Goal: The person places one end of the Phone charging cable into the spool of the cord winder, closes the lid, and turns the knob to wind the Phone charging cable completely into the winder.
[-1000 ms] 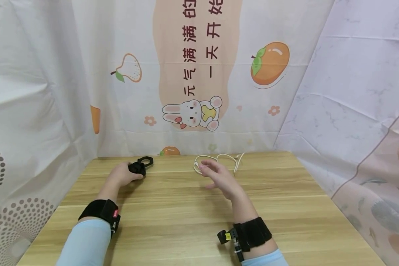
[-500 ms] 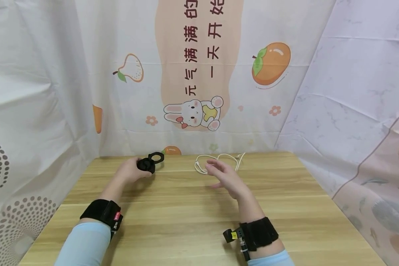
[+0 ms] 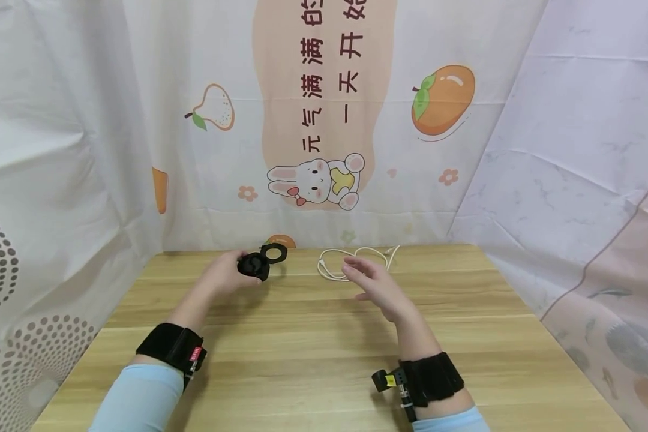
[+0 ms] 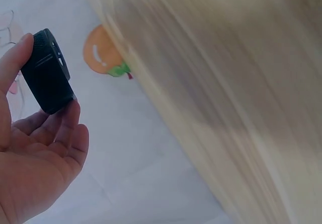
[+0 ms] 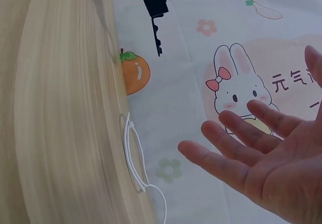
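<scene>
My left hand (image 3: 228,275) pinches a small black case (image 3: 252,266) between thumb and fingertips, raised off the table. Its lid (image 3: 273,253), a hinged frame with a large hole in the middle, is swung out to the right. A dark rounded hollow shows inside the case. From the left wrist view, the thumb presses one edge of the case (image 4: 46,78) and the fingertips support the opposite one. My right hand (image 3: 377,287) hovers over the table with fingers spread loosely and nothing in it. Just behind it, a thin white cable (image 3: 329,273) lies loosely looped on the wood.
The wooden table (image 3: 302,372) ends at a white printed curtain (image 3: 216,180) at the back, with more cloth hanging at both sides. The cable lies near the table's back edge. Black straps with small cameras are on both wrists.
My left hand has carried the black case to the right, its lid now standing further out. My right hand has drifted slightly right. The cable stays put.
</scene>
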Motion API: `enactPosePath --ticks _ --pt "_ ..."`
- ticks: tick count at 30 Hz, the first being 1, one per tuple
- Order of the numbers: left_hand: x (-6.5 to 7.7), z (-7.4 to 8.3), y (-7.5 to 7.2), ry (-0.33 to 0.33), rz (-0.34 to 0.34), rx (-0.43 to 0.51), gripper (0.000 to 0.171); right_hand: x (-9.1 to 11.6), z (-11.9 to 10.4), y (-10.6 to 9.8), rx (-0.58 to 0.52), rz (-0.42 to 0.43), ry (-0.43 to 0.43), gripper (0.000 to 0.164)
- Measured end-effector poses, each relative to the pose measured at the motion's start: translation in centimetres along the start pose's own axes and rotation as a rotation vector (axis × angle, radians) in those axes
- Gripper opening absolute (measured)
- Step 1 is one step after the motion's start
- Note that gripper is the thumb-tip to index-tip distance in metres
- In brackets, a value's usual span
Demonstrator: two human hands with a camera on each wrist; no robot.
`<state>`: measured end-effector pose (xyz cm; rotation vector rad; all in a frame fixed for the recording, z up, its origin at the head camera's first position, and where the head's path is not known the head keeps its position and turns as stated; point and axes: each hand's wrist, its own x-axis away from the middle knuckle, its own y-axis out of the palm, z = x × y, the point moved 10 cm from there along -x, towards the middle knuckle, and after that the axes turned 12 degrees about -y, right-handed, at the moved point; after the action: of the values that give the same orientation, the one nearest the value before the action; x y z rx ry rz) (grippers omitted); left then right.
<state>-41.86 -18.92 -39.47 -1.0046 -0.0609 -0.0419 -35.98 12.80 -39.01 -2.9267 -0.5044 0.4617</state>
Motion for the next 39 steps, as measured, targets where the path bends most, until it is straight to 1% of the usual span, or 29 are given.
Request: enactPosePath --ticks 5,9,13,17,20,24,30,34,39 --pt "0.7 1.9 0.2 0.062 -0.002 0.013 0.081 0.3 -0.3 -0.6 0.046 0.0 -0.004 0.059" --pt "1.4 3.0 0.4 0.075 -0.011 0.023 0.079 0.6 -0.4 -1.1 0.067 0.005 -0.002 0.059" --pt "2.1 4.4 0.6 0.099 -0.019 -0.01 0.08 0.9 -0.5 -1.5 0.079 0.005 -0.004 0.058" --pt "2.8 5.7 0.9 0.148 -0.036 -0.027 0.078 1.1 -0.7 -2.0 0.095 0.001 -0.01 0.057" --pt "3.3 6.5 1.2 0.179 -0.048 -0.024 0.08 1.5 -0.9 -2.4 0.107 -0.002 -0.013 0.057" --pt "3.9 7.5 1.9 0.222 -0.063 -0.037 0.081 2.1 -1.4 -3.1 0.127 -0.002 -0.021 0.057" --pt "4.9 9.1 3.0 0.303 -0.069 -0.072 0.078 2.8 -1.7 -3.9 0.172 -0.009 -0.034 0.058" --pt "5.5 9.9 3.9 0.325 -0.099 -0.07 0.078 3.2 -1.8 -4.4 0.199 -0.007 -0.027 0.058" --pt "6.2 10.6 5.1 0.333 -0.14 -0.06 0.073 3.7 -1.7 -5.1 0.231 -0.018 -0.022 0.059"
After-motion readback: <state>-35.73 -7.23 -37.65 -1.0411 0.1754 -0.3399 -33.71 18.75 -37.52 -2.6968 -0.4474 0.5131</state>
